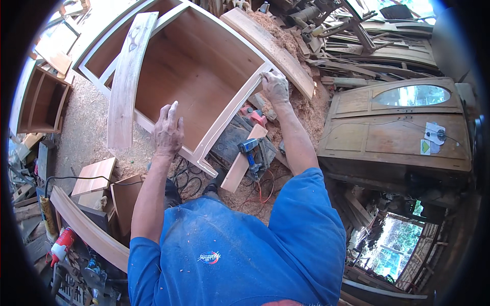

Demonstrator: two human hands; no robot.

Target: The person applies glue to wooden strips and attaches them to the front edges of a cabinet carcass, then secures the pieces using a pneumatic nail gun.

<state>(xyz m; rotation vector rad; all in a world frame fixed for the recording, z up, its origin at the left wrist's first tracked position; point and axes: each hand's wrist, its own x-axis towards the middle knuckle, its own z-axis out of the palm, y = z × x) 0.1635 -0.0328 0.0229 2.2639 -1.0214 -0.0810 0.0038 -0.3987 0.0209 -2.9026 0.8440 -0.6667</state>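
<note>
A large open wooden cabinet carcass (194,66) with pale front edges lies tilted in front of me. Along its right edge runs a thin wooden strip (232,108), its near end jutting slightly past the corner. My right hand (274,85) is closed on the far end of this strip, at the cabinet's right corner. My left hand (168,127) is raised over the near edge of the cabinet, fingers apart and holding nothing. Left of that hand, a loose board (130,81) rests slantwise across the cabinet.
A blue power tool (250,150) and a short board (239,171) lie at the right by my feet, among cables. Another plank (275,51) lies beyond the cabinet on shavings. Wooden doors (398,127) stand right. Boards and a red-and-white bottle (63,245) are at lower left.
</note>
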